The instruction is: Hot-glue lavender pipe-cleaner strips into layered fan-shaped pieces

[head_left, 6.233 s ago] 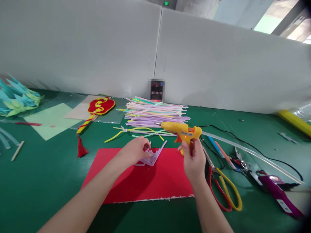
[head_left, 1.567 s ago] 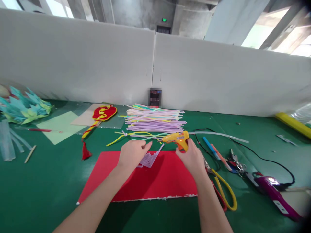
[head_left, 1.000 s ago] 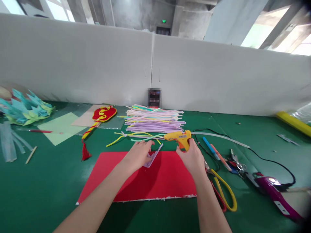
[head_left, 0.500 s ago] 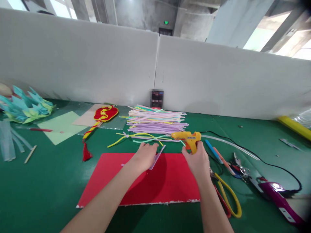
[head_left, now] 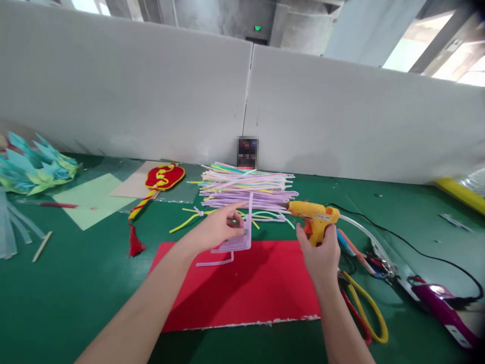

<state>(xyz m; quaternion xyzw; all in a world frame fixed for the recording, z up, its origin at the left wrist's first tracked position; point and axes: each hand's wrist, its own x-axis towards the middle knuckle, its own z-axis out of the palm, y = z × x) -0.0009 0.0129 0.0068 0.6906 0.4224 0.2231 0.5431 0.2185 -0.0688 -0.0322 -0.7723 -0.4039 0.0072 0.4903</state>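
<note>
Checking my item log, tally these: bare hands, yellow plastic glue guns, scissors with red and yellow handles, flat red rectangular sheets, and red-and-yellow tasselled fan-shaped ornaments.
Bare hands, left hand and right hand: 2
Yellow plastic glue gun: 1
Scissors: 1
Flat red sheet: 1
Tasselled ornament: 1
Total: 6

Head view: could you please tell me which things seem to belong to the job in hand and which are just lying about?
Seemingly in the job: purple piece, in the left hand; glue gun, in the right hand; red sheet beneath; probably the pipe cleaners.

Apparently just lying about: fan, scissors, keys, green paper.
</note>
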